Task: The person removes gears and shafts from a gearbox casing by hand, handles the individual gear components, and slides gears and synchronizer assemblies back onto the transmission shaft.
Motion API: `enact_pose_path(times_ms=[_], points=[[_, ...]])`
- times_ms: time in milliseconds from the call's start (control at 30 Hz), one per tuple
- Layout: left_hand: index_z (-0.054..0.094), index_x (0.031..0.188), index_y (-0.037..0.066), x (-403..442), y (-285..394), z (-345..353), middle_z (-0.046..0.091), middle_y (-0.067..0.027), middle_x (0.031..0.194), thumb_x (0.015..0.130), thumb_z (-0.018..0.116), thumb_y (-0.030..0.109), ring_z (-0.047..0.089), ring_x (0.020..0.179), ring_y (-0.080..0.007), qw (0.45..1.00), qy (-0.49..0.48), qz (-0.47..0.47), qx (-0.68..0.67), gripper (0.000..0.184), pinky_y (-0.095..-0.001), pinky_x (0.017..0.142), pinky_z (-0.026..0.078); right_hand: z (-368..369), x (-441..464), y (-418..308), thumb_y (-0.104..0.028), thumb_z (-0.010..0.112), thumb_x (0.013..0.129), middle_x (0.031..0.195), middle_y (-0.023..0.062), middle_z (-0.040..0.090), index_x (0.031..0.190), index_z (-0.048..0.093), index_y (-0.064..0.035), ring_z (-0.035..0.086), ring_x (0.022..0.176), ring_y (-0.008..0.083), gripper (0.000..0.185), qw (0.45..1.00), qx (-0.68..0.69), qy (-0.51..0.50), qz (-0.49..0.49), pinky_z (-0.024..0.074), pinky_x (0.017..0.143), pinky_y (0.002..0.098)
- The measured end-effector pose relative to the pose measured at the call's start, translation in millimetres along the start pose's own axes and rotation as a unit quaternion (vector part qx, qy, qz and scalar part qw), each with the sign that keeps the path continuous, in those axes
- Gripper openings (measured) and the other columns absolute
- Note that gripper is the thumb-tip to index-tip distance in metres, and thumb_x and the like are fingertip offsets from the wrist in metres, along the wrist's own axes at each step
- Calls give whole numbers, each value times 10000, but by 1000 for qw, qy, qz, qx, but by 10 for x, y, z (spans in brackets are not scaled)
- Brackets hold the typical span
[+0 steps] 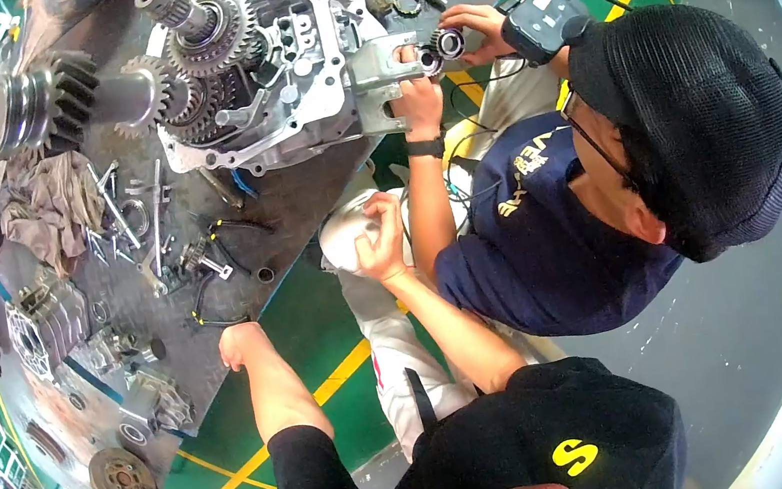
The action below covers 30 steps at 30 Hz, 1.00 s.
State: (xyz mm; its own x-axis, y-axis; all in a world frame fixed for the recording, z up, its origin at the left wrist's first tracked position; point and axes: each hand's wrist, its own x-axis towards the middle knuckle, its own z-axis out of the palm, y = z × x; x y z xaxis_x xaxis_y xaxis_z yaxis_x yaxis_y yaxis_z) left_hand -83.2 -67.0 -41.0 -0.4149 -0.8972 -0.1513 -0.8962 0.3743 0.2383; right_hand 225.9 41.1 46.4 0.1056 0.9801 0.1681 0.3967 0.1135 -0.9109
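My left hand [242, 346] is closed in a loose fist at the edge of the metal workbench [286, 250], with nothing visible in it. Black-handled pliers [208, 307] lie just beyond it. My right hand [382, 236] hangs in front of my body, fingers loosely curled, thumb and index apart, and holds nothing. Farther up, a gearbox housing [319, 103] with gear shafts [213, 33] rests on the bench. Beside me a co-worker has a hand at a small ringed gear part [449, 41] and the other hand by the metal bracket [379, 64] on the housing.
A large toothed shaft [66, 101], a brown rag [52, 209] and loose bolts and tools [123, 209] lie on the bench. Nearer stand an aluminium casing [49, 326] and a round disc [125, 482]. The co-worker, in a black cap [696, 118], sits close on my right.
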Motion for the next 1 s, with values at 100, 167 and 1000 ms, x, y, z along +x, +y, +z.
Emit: enact_pose_path(times_ms=[100, 167, 1000], points=[[638, 1130, 60, 52, 28, 83, 694, -163, 1155, 1034, 324, 332, 639, 1102, -383, 1000, 12, -6, -4, 426, -505, 947, 502, 22, -12, 32, -125, 606, 733, 1049, 190, 503, 1014, 492, -8, 543, 900, 312, 325, 1000, 5, -2, -9, 499, 680, 352], [638, 1132, 60, -35, -4, -54, 694, -162, 1155, 1034, 324, 331, 639, 1102, -382, 1000, 25, -11, -3, 425, -503, 948, 502, 16, -11, 29, -122, 606, 733, 1045, 192, 504, 1013, 492, -4, 544, 897, 315, 324, 1000, 0, -2, -13, 499, 686, 356], [636, 1149, 59, 183, 49, 217, 690, -152, 1157, 1033, 327, 311, 639, 1105, -368, 992, 103, -56, -40, 416, -480, 959, 504, -11, 30, -21, -80, 609, 720, 1070, 212, 534, 1001, 514, 4, 561, 922, 354, 308, 1000, -1, -5, 5, 505, 765, 396]])
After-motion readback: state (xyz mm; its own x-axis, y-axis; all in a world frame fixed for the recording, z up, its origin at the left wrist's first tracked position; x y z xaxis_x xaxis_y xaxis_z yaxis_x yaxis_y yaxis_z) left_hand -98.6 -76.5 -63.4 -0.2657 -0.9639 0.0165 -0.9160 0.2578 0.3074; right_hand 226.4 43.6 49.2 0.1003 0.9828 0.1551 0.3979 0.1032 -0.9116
